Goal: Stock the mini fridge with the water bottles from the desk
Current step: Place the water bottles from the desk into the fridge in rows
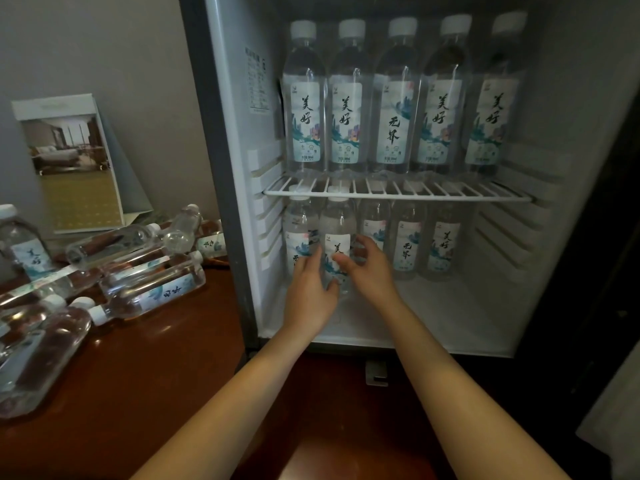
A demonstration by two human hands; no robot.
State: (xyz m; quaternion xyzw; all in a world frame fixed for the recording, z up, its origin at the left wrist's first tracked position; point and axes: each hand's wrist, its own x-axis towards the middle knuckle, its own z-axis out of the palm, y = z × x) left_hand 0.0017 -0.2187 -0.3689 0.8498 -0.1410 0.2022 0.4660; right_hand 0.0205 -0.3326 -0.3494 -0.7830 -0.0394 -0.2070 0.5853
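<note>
Our forearms [263,375] reach into the fridge [235,133], left hand [313,289] and right hand [372,268] both curled round one upright bottle [337,233] on its floor, other bottles [407,244] just either side of our fingers [313,261]. Full, thin-walled, probably slick, so we'd grip mid-label.

A single wide-angle view comes from the person's head, looking forward and down into the open mini fridge [450,306], which fills the centre and right of the frame within arm's reach. Both forearms run up from the bottom edge, and the left hand [308,289] and right hand [372,271] meet at a water bottle [337,237] near mid-frame. The wooden surface [156,375] lies close at lower left.
</note>
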